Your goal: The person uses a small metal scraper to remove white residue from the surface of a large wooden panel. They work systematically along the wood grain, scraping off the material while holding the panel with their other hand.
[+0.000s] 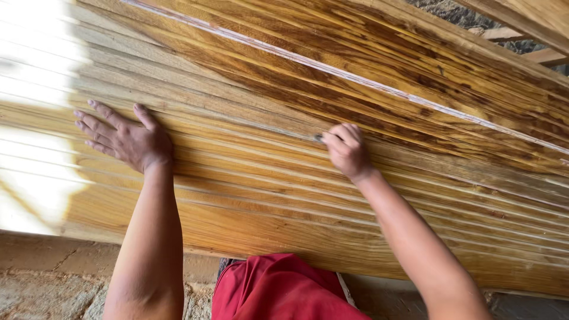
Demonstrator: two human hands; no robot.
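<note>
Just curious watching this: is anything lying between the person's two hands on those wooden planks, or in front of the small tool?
Nothing visible. The left hand lies flat on the planks; the right hand presses a small dark tool against them. Only bare wood lies between.

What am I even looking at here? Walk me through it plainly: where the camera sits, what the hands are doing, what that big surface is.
There is one picture, taken by a camera worn on a person's head and looking down at their own bare hands. No machine is involved. The big surface is a stack of long wooden planks, striped yellow and brown, lying edge to edge and running across the whole view. The left hand lies flat on the planks with fingers spread. The right hand is closed around a small dark tool, only its tip showing, pressed against the wood. Below the planks you see red clothing and a stone floor.
</note>
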